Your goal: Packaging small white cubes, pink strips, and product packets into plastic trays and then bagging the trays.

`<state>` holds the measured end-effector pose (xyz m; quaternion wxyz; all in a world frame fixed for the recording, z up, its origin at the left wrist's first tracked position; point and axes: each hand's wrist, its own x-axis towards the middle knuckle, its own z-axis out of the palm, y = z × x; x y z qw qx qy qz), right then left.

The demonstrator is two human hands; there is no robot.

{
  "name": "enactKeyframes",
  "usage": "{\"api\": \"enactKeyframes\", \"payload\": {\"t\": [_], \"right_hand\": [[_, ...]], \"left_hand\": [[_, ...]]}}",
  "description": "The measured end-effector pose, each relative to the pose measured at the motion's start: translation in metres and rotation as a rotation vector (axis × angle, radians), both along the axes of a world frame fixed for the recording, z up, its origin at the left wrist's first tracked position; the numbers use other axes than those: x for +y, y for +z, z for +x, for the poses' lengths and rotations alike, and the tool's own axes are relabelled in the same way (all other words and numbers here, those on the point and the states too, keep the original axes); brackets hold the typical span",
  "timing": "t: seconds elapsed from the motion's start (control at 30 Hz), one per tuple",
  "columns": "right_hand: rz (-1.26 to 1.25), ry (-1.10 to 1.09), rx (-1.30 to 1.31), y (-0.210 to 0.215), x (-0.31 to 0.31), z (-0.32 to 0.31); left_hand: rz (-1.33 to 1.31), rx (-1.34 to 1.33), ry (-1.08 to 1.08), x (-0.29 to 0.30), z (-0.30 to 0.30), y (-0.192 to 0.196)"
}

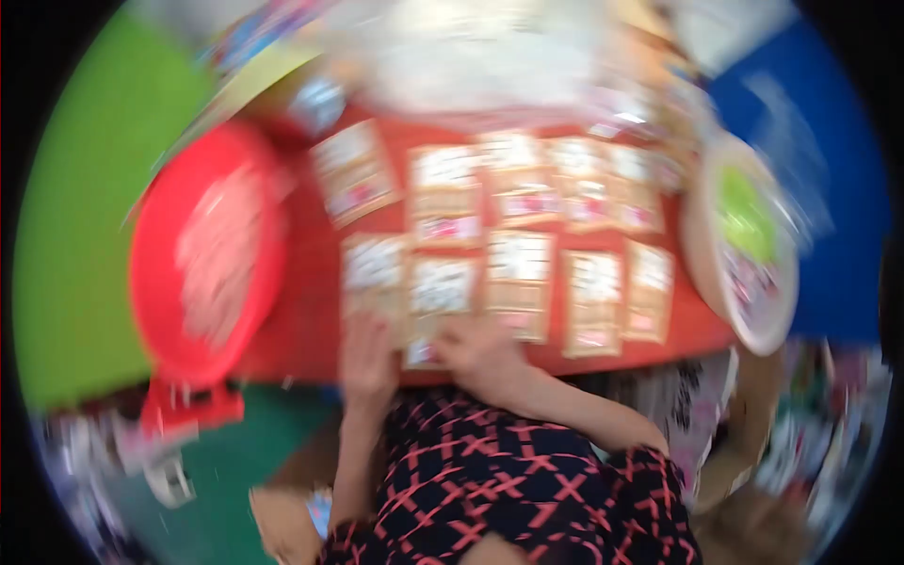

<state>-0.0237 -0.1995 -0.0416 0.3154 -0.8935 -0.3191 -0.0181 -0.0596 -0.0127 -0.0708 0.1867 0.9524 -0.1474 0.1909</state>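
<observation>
Two rows of small flat packets lie on a red tabletop [306, 311], each pale tan with a white upper part; some have pink near the bottom. My left hand [369, 353] rests over the lower part of the leftmost near packet [374, 264], its fingers stretched out. Just to its right, my right hand [478, 353] is bent over the lower end of the neighbouring packet [443, 285]. Motion smears its fingers, so whether they grip that packet is unclear. Another near-row packet [520, 268] lies just beyond the right hand.
A red basin [151, 273] with pale pink contents stands at the left. At the right is a white basin [702, 226] holding something green and small dark pieces. A large whitish translucent heap [485, 56] spans the far side. Cardboard [282, 527] lies below the table.
</observation>
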Motion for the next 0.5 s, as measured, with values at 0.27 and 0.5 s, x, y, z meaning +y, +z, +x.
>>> {"api": "enactKeyframes", "payload": {"t": [0.27, 0.5], "right_hand": [[0.251, -0.360, -0.062, 0.071, -0.103, 0.011], [-0.123, -1.216, -0.218, 0.113, -0.299, -0.017]], "left_hand": [[-0.126, -0.045, -0.044, -0.017, 0.036, 0.052], [-0.432, 0.175, -0.619, -0.147, 0.096, 0.120]]}}
